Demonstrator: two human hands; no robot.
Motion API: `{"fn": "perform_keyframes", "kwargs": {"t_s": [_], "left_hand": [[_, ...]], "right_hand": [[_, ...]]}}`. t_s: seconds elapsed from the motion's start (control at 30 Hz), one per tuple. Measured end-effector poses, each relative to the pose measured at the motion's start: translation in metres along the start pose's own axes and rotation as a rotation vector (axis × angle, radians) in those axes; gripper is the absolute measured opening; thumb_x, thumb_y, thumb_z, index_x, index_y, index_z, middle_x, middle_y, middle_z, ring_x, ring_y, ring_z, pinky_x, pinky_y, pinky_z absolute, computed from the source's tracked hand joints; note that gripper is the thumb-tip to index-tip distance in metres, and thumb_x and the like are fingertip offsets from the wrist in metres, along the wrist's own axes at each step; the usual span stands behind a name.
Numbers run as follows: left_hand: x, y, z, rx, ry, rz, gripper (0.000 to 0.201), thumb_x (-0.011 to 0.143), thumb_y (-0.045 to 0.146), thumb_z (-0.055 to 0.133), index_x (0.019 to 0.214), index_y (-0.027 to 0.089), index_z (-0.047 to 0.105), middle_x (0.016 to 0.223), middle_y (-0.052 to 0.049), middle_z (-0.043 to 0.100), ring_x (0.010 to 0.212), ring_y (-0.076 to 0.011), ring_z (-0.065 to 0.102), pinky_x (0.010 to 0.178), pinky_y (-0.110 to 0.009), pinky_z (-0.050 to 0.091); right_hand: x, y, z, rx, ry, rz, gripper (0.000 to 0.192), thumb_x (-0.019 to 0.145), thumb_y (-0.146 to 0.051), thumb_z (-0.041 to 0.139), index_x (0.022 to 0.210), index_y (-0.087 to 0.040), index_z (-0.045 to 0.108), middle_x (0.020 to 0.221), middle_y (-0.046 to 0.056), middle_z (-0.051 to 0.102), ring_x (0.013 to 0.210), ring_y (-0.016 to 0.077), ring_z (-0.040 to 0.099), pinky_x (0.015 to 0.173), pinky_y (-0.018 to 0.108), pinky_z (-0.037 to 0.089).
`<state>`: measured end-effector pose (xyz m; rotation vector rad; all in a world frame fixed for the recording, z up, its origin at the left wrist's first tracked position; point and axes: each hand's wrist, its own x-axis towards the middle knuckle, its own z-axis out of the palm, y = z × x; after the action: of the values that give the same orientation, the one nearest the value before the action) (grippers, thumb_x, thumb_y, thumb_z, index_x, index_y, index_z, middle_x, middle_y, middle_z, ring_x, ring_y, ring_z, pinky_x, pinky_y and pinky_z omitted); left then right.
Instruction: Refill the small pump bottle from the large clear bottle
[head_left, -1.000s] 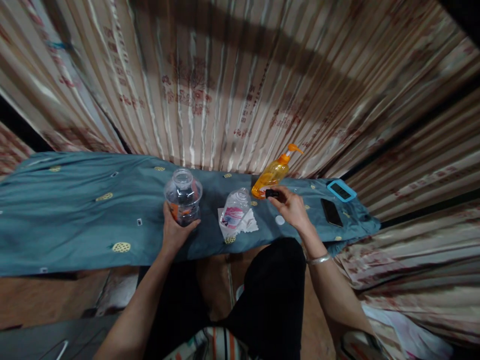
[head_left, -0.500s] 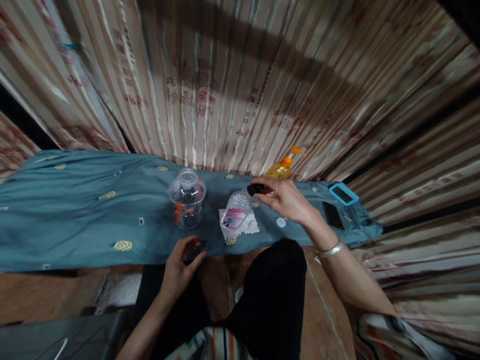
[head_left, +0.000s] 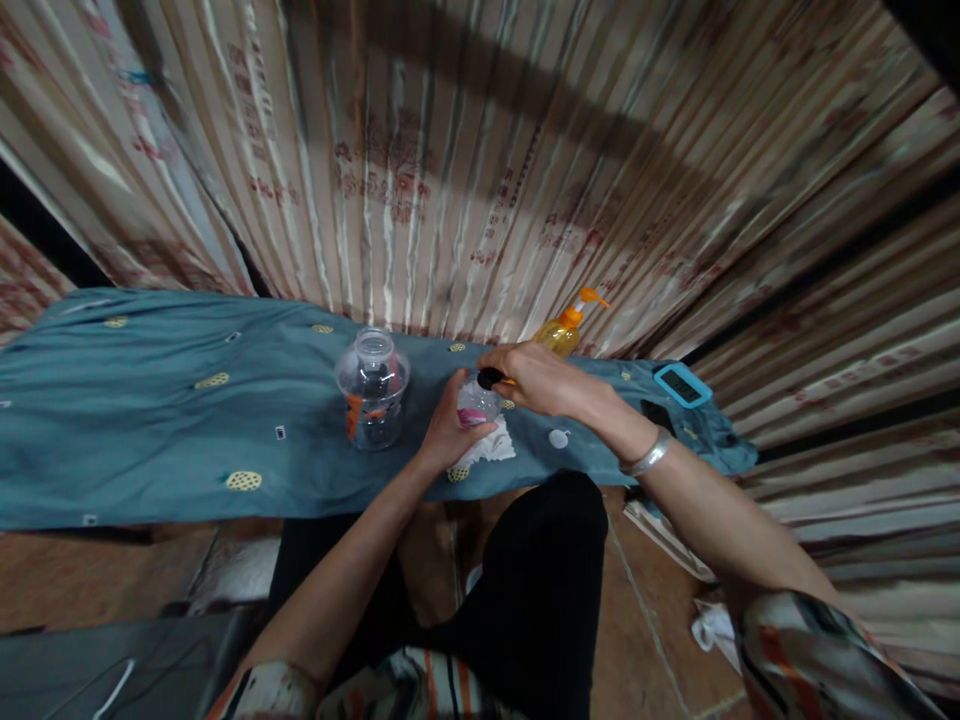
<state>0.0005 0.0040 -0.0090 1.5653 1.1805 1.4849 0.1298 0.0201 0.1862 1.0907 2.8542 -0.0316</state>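
My left hand (head_left: pixel 448 428) is wrapped round the side of a small clear plastic bottle (head_left: pixel 480 402) with a pink label. Under the bottle lies a white tissue (head_left: pixel 496 446). My right hand (head_left: pixel 544 380) grips a small object with a round black end (head_left: pixel 490 378), held at the bottle's top; a bit of orange shows by the fingers. Whether the black end touches the bottle's mouth, I cannot tell. Left of the hands stands a clear plastic container (head_left: pixel 375 395) with a wide collar, a narrow neck and orange markings.
Behind my right hand is a yellow bottle with an orange pump (head_left: pixel 562 330). Further right lie a blue-framed timer (head_left: pixel 682 386) and a dark phone (head_left: pixel 658 416), partly behind my forearm. A round white tag (head_left: pixel 559 438) rests on the teal cloth (head_left: pixel 165 420). A pleated curtain hangs behind.
My left hand has moved from the table's front edge up and right, and has taken hold of the clear bottle. My right hand has shifted slightly left with the black-ended object.
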Motion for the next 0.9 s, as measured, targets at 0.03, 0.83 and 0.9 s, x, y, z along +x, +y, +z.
{"fn": "perform_keyframes", "kwargs": {"t_s": [0.03, 0.83, 0.9], "left_hand": [[-0.0001, 0.0005, 0.0002, -0.005, -0.008, -0.014, 0.089, 0.066, 0.029, 0.085, 0.143, 0.018, 0.043, 0.149, -0.018, 0.052, 0.139, -0.0343, 0.051, 0.119, -0.052, 0.039], [-0.0011, 0.0028, -0.0036, 0.061, -0.027, 0.021, 0.079, 0.068, 0.037, 0.082, 0.135, 0.018, 0.044, 0.137, -0.016, 0.059, 0.128, -0.0336, 0.059, 0.111, -0.052, 0.046], [-0.0010, 0.0013, -0.0038, 0.071, -0.023, 0.034, 0.077, 0.069, 0.038, 0.081, 0.134, 0.018, 0.044, 0.138, -0.016, 0.058, 0.128, -0.0335, 0.059, 0.110, -0.052, 0.046]], "right_hand": [[0.0004, -0.0018, -0.0003, -0.017, -0.013, 0.006, 0.024, 0.089, -0.008, 0.060, 0.110, -0.014, 0.071, 0.102, 0.009, 0.077, 0.096, 0.0212, 0.072, 0.077, 0.027, 0.044], [0.0036, -0.0086, 0.0016, -0.120, -0.017, 0.134, 0.032, 0.097, -0.034, 0.063, 0.110, -0.005, 0.069, 0.101, 0.020, 0.076, 0.101, 0.0296, 0.072, 0.084, 0.038, 0.053], [0.0031, -0.0080, 0.0010, -0.100, -0.027, 0.088, 0.029, 0.094, -0.026, 0.068, 0.118, -0.011, 0.066, 0.110, 0.012, 0.075, 0.105, 0.0243, 0.071, 0.090, 0.038, 0.054]]}}
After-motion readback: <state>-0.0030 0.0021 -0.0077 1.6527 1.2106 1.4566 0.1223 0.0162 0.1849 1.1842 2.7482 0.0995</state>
